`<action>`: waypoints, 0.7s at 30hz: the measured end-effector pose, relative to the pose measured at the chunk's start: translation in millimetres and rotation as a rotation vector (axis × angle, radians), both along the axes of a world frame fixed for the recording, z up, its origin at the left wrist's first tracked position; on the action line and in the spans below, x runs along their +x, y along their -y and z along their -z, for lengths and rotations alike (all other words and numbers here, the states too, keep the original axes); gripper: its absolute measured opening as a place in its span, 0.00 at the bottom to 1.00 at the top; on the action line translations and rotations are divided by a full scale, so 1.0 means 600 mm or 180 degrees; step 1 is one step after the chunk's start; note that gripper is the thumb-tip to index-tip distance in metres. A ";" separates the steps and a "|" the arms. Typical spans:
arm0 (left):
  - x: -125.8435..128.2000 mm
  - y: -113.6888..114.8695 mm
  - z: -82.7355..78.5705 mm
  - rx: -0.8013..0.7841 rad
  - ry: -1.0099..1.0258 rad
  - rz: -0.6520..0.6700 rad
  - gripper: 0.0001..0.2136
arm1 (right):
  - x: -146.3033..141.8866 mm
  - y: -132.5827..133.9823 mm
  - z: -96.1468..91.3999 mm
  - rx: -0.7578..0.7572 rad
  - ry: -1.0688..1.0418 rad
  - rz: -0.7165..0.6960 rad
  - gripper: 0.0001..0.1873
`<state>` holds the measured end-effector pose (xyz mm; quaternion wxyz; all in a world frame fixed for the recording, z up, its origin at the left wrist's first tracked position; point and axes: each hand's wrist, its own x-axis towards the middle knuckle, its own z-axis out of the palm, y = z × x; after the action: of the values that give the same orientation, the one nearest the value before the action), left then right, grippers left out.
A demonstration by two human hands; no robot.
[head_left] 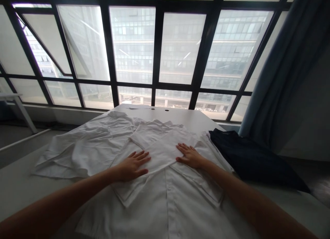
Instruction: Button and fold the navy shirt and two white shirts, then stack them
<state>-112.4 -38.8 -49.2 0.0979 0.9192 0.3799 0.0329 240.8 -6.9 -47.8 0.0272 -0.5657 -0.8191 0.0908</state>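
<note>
A white button-up shirt (154,204) lies spread on the table with its collar end away from me and its sleeves folded across the front. My left hand (131,166) rests flat on the folded fabric, fingers spread. On the other side my right hand (189,156) also presses flat on the cloth, its fingers stretched out. Neither hand grips anything. The button strip runs down the middle toward me, below both hands. The shirt's lower edge is partly out of view.
Left of the shirt lies another white garment (95,146), loose and wrinkled. A dark navy garment (252,156) sits at the right, over some white cloth. The white table (177,116) reaches toward large windows. A blue-grey curtain (273,84) hangs at the right.
</note>
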 end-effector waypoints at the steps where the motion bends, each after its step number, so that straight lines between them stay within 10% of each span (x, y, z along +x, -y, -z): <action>1: -0.006 -0.001 -0.004 -0.0049 -0.0007 -0.0024 0.30 | 0.006 0.004 0.001 0.0008 0.0008 0.0062 0.47; 15: 0.004 -0.148 -0.004 0.0092 -0.0015 0.0004 0.31 | 0.014 -0.118 -0.010 0.0099 0.0090 0.0065 0.46; 21: 0.012 -0.102 -0.012 -0.0100 -0.0145 -0.0227 0.33 | 0.012 -0.091 -0.010 0.0270 0.0224 0.0144 0.42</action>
<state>-104.9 22.4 -42.0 0.1024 0.9040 0.4150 0.0095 247.8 47.6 -41.5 0.0244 -0.5853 -0.8097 0.0354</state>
